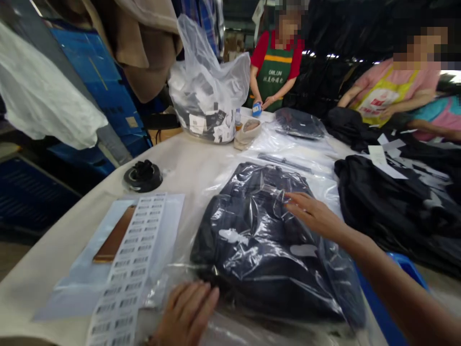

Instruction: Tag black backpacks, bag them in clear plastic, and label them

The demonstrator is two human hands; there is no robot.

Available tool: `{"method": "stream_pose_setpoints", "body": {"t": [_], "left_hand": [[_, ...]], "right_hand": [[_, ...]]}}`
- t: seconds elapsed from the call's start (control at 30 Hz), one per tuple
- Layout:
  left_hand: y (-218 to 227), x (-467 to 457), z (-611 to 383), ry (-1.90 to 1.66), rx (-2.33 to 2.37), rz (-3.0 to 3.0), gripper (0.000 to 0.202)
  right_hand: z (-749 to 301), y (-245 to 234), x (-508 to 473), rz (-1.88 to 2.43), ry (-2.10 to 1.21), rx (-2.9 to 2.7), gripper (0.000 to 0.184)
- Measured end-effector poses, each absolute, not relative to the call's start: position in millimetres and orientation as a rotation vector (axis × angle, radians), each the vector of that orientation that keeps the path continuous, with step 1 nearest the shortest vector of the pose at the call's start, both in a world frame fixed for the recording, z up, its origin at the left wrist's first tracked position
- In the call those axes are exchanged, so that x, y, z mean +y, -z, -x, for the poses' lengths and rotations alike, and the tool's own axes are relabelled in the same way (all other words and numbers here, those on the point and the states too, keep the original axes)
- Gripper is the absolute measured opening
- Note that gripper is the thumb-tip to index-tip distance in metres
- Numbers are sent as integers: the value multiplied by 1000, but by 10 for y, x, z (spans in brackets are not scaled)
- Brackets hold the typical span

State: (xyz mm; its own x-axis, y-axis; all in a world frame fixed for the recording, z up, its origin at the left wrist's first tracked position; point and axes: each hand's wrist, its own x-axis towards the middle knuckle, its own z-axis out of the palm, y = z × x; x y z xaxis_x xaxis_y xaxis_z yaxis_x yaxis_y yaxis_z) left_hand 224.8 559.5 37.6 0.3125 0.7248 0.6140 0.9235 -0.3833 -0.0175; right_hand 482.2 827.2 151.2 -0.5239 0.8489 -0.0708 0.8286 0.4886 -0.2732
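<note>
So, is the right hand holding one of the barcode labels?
No, the right hand lies flat and empty on the bagged dark garment, and the label sheet lies apart to its left.

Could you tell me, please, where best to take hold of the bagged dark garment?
Probably by its two side edges, sliding flat hands under from left and right. The bagged garment lies flat and wide on the table, and its loose film would likely just pull up if pinched from above. The left hand lies at its near edge, the right hand on top.
</note>
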Motion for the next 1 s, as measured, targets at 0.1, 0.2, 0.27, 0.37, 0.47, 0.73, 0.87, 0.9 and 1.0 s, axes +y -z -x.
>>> {"method": "stream_pose_setpoints", "body": {"t": [0.1,0.2,0.27,0.37,0.47,0.73,0.87,0.9,1.0], "left_hand": [[-414,5674,-2138,737,-1616,2056,39],[-447,5744,-1950,585,-1648,1943,39],[-421,5768,-1805,530,-1646,1890,42],[-361,5785,-1600,486,-1581,1899,56],[-355,5782,-1430,447,-1557,1953,66],[-440,5694,-1224,292,-1465,1983,58],[-578,5725,-1440,332,-1267,1919,52],[-621,5750,-1541,357,-1218,1932,52],[-729,5847,-1888,452,-1074,2000,49]], "right_hand": [[-5264,-1517,7138,1175,-321,-2588,42],[-5645,-1124,6280,1178,182,-2473,70],[-5822,-760,5986,1293,401,-2317,78],[-6016,-328,5836,1429,509,-2132,48],[-6180,-128,5814,1414,472,-2064,31],[-6248,-174,5847,1284,664,-1970,29],[-6015,-403,5963,1177,788,-2024,35],[-5937,-466,5998,1163,793,-2030,35],[-5709,-638,6090,1092,802,-2048,36]]}}
